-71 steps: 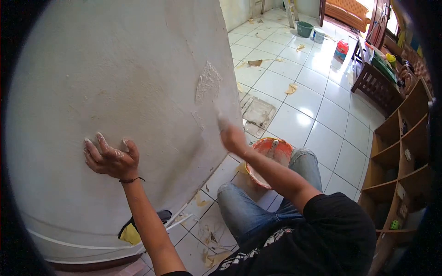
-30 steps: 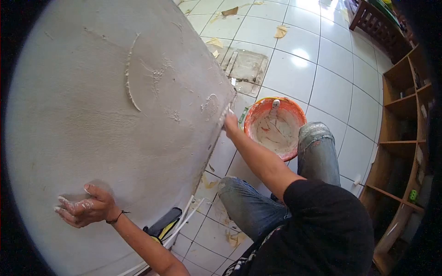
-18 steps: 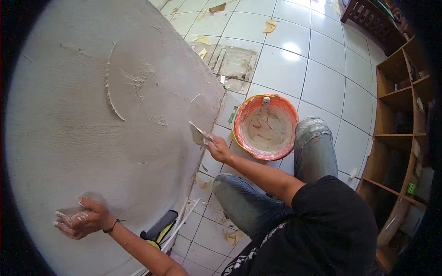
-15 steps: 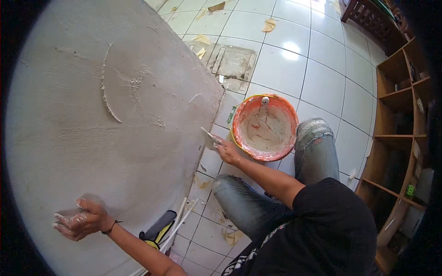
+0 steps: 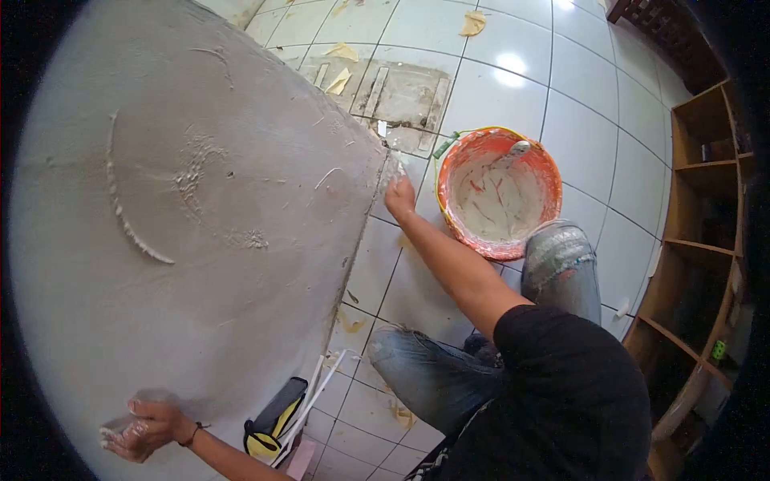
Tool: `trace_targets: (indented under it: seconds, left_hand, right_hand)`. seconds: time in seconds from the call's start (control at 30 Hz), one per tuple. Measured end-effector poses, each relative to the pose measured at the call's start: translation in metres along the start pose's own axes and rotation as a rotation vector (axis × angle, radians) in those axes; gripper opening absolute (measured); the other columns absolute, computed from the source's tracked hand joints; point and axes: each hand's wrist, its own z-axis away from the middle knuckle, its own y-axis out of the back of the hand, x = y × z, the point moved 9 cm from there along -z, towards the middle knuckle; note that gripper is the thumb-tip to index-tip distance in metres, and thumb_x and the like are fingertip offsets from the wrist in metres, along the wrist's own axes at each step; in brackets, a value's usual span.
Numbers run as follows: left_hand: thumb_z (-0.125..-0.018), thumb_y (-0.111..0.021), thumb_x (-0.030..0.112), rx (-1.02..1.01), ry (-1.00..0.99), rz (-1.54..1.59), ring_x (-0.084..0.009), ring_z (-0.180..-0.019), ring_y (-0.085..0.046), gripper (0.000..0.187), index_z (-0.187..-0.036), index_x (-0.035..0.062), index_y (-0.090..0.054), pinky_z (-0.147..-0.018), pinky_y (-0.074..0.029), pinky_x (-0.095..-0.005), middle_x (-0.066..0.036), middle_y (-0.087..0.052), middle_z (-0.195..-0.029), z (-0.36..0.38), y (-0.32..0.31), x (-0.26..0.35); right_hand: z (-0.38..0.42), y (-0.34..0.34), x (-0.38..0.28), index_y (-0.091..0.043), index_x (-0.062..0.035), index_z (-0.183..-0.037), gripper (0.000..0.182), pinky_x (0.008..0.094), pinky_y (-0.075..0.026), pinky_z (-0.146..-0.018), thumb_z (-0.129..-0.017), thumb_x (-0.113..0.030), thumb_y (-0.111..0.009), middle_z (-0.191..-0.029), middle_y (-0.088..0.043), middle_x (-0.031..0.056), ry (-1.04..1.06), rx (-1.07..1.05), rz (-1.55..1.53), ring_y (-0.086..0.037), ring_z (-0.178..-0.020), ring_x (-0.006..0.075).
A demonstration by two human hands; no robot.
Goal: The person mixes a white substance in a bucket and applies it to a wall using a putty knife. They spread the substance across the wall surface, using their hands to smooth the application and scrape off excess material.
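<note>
My right hand is closed around a putty knife, mostly hidden by its plaster-smeared blade's angle, at the wall's far lower corner. My left hand is at the lower part of the grey plastered wall; its plaster-covered fingers are curved and the thumb stands apart. I see no tool in it. A curved ridge and rough patches of plaster mark the wall. To the right of my right hand stands an orange bucket of pale wet plaster, with a plaster-coated handle leaning inside.
White floor tiles carry scattered yellowish scraps. White strips and a grey-yellow bag lie by the wall's base. My knees flank the work area near the bucket. A wooden shelf stands at the right.
My right hand with the putty knife has moved forward, away from my body, to the wall's far corner. My left hand keeps about the same pose. The camera view has shifted.
</note>
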Motion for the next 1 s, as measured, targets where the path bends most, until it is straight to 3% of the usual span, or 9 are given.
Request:
trace_targets:
  seconds: [0.13,0.23,0.3,0.43,0.53,0.6,0.83,0.9,1.0]
  left_hand:
    - [-0.09,-0.053,0.051,-0.032,-0.051,0.002,-0.0361,-0.126,-0.038,0.067,-0.131,-0.0011,-0.045,-0.097,-0.028,-0.0497,-0.022,-0.042,-0.134,0.005,-0.007,-0.004]
    - [-0.09,-0.052,0.052,-0.073,-0.027,0.028,-0.0378,-0.128,-0.033,0.07,-0.133,-0.0018,-0.041,-0.098,-0.026,-0.0512,-0.023,-0.037,-0.136,0.012,-0.014,-0.002]
    - [-0.09,-0.051,0.053,-0.089,-0.002,0.049,-0.039,-0.129,-0.031,0.072,-0.134,-0.0023,-0.038,-0.099,-0.024,-0.0521,-0.024,-0.034,-0.138,0.016,-0.02,0.001]
    - [-0.091,-0.049,0.054,-0.122,0.029,0.057,-0.0414,-0.131,-0.025,0.075,-0.137,-0.0033,-0.031,-0.101,-0.021,-0.0541,-0.026,-0.028,-0.14,0.019,-0.02,-0.004]
    - [-0.091,-0.047,0.055,-0.13,0.04,0.071,-0.0431,-0.132,-0.02,0.078,-0.138,-0.004,-0.027,-0.103,-0.018,-0.0555,-0.027,-0.023,-0.142,0.012,-0.02,-0.004]
    - [-0.091,-0.046,0.055,-0.144,0.048,0.079,-0.0443,-0.133,-0.018,0.08,-0.14,-0.0045,-0.023,-0.104,-0.016,-0.0565,-0.028,-0.02,-0.144,0.01,-0.02,-0.004]
    - [-0.092,-0.042,0.058,-0.215,0.1,0.118,-0.0484,-0.137,-0.008,0.087,-0.144,-0.0061,-0.012,-0.107,-0.011,-0.0599,-0.031,-0.009,-0.148,0.009,-0.014,0.004]
    - [-0.092,-0.041,0.058,-0.235,0.124,0.142,-0.0496,-0.138,-0.005,0.089,-0.145,-0.0066,-0.009,-0.108,-0.009,-0.0609,-0.032,-0.006,-0.15,0.011,-0.014,0.01]
    - [-0.092,-0.04,0.059,-0.259,0.141,0.156,-0.0513,-0.14,0.0,0.093,-0.146,-0.0073,-0.005,-0.11,-0.006,-0.0623,-0.033,-0.001,-0.151,0.008,-0.01,0.009]
  right_hand:
    - [0.014,-0.051,-0.012,-0.05,-0.0052,-0.128,0.044,0.0531,-0.048,-0.083,-0.091,-0.029,-0.049,-0.095,-0.065,0.0284,-0.152,-0.201,0.219,-0.061,-0.09,0.0476]
    - [0.039,-0.048,-0.002,-0.055,-0.0036,-0.123,0.041,0.051,-0.049,-0.082,-0.09,-0.028,-0.051,-0.096,-0.065,0.0287,0.017,-0.314,0.251,-0.061,-0.091,0.0462]
    - [0.05,-0.021,0.004,-0.058,0.0017,-0.094,0.024,0.0429,-0.05,-0.067,-0.087,-0.02,-0.05,-0.079,-0.064,0.0198,0.269,-0.387,-0.114,-0.064,-0.071,0.0309]
    - [0.01,-0.001,0.044,-0.059,0.0024,-0.09,0.024,0.037,-0.048,-0.06,-0.085,-0.02,-0.051,-0.071,-0.06,0.0148,-0.051,-0.23,-0.103,-0.059,-0.064,0.0215]
    - [-0.035,-0.03,0.064,-0.06,0.0045,-0.085,0.026,0.0387,-0.047,-0.06,-0.085,-0.02,-0.052,-0.071,-0.06,0.0168,-0.08,-0.166,-0.157,-0.059,-0.064,0.024]
    - [-0.034,-0.036,0.034,-0.062,0.0069,-0.098,0.04,0.0463,-0.049,-0.077,-0.084,-0.03,-0.054,-0.089,-0.065,0.0281,-0.279,-0.239,-0.221,-0.065,-0.086,0.0411]
    - [0.014,-0.012,-0.026,-0.061,0.0049,-0.09,0.036,0.0484,-0.047,-0.076,-0.086,-0.03,-0.052,-0.088,-0.064,0.0285,-0.07,-0.149,-0.007,-0.061,-0.087,0.045]
    - [0.049,-0.014,-0.044,-0.062,0.0029,-0.091,0.034,0.0498,-0.046,-0.076,-0.088,-0.029,-0.051,-0.089,-0.064,0.0282,0.042,-0.473,-0.238,-0.061,-0.088,0.0457]
    - [0.041,-0.004,0.016,-0.062,0.0009,-0.095,0.034,0.0502,-0.047,-0.079,-0.09,-0.03,-0.05,-0.091,-0.064,0.0282,-0.102,-0.41,-0.404,-0.061,-0.091,0.0459]
